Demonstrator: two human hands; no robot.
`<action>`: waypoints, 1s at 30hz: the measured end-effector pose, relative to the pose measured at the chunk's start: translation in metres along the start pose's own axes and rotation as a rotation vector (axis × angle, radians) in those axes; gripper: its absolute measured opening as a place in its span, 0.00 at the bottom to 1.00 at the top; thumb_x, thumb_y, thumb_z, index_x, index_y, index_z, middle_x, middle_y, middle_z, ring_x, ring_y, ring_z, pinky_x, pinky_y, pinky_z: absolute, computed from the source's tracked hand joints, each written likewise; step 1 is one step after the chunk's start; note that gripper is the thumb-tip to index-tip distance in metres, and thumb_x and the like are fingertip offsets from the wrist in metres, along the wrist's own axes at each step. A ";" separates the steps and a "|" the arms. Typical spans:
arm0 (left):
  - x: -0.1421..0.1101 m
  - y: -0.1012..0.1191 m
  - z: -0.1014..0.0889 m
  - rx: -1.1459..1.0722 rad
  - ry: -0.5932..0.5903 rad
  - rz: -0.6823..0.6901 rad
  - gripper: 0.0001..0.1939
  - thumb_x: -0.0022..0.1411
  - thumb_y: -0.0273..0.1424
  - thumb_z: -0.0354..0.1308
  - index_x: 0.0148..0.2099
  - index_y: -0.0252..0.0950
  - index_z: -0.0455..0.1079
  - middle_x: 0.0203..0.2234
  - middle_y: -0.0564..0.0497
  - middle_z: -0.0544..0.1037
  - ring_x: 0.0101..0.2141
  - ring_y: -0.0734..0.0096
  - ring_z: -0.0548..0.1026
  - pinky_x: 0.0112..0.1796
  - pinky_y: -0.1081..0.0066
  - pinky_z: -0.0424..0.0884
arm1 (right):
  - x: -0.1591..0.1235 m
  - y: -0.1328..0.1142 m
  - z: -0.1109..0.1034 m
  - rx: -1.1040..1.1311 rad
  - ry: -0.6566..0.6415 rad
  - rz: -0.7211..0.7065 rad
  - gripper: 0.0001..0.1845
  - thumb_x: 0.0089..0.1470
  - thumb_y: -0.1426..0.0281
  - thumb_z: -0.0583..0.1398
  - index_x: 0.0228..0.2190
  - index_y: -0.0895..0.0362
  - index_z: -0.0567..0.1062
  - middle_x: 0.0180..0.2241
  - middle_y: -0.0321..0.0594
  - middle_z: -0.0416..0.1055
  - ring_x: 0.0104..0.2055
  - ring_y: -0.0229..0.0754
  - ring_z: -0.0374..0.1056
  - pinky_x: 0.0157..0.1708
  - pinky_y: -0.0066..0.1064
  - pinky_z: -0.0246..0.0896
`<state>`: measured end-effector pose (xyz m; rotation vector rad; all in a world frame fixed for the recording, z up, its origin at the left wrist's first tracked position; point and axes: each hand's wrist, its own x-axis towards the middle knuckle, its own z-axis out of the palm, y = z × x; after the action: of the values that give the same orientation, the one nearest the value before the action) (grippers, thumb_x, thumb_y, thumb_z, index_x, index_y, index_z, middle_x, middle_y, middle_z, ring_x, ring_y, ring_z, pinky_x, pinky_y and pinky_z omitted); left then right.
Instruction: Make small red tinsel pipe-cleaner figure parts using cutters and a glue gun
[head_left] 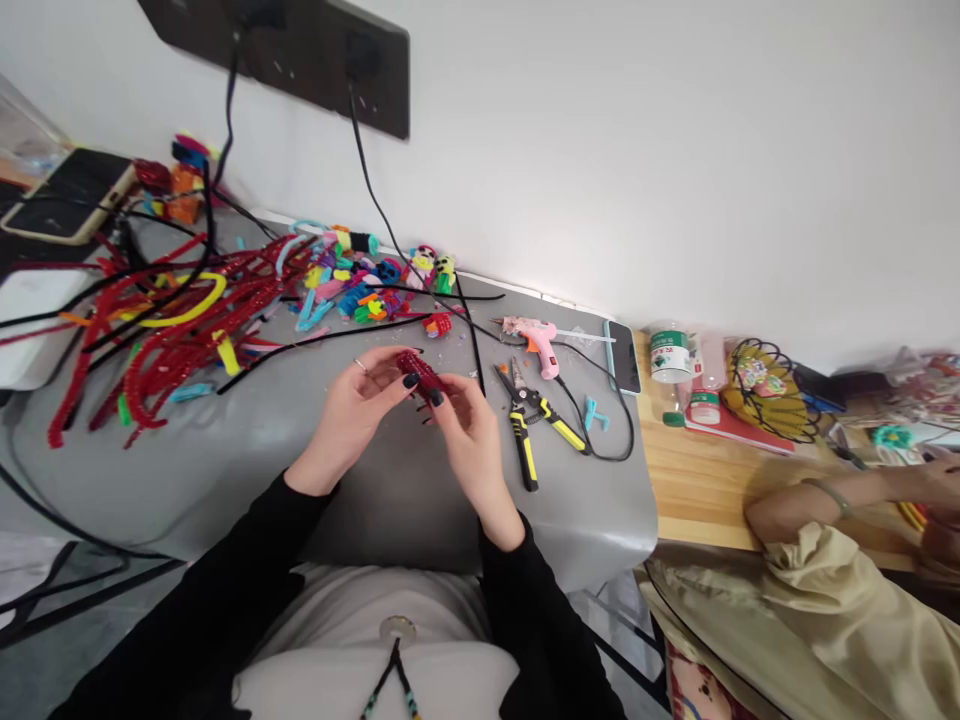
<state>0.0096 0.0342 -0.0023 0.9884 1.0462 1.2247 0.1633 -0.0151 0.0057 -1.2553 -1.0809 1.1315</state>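
A small roll of dark red, glittery pipe cleaner (417,370) is pinched between my two hands above the grey table. My left hand (361,405), with a ring on one finger, grips it from the left with the thumb on top. From the right, my right hand (471,428) closes on its lower end, thumb and fingers together. Parts of the roll are hidden behind my fingers. Just beyond my hands lies a small red coiled piece (437,325). To the right, yellow-and-black pliers (534,410) lie with their handles spread.
A pink glue gun (531,340) with a cord and a phone (622,357) lie right. Red pipe cleaners (217,310) and several colourful small figures (422,265) cover the left and back. A co-worker's arm (825,495) rests on the wooden table (675,480).
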 end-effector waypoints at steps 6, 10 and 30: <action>0.009 0.009 -0.001 0.046 -0.050 0.041 0.24 0.54 0.46 0.77 0.48 0.40 0.80 0.47 0.44 0.85 0.46 0.58 0.83 0.45 0.63 0.81 | 0.006 0.007 -0.002 -0.149 0.045 -0.149 0.13 0.63 0.68 0.63 0.49 0.52 0.80 0.47 0.44 0.81 0.47 0.44 0.80 0.49 0.35 0.79; 0.010 0.016 0.002 0.160 -0.045 0.054 0.22 0.60 0.51 0.73 0.45 0.38 0.82 0.42 0.43 0.86 0.42 0.56 0.84 0.46 0.60 0.82 | 0.010 0.005 -0.003 -0.077 0.060 -0.119 0.18 0.60 0.68 0.67 0.52 0.51 0.81 0.50 0.45 0.80 0.47 0.44 0.80 0.48 0.35 0.80; 0.013 0.020 0.023 -0.061 0.089 -0.146 0.26 0.45 0.51 0.81 0.36 0.37 0.82 0.32 0.48 0.84 0.32 0.65 0.80 0.37 0.66 0.80 | 0.006 -0.009 -0.006 -0.105 0.164 -0.341 0.08 0.65 0.65 0.68 0.46 0.48 0.84 0.51 0.45 0.78 0.52 0.45 0.77 0.47 0.36 0.81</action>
<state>0.0280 0.0480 0.0216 0.8028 1.1233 1.1819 0.1707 -0.0099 0.0143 -1.1675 -1.1880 0.7103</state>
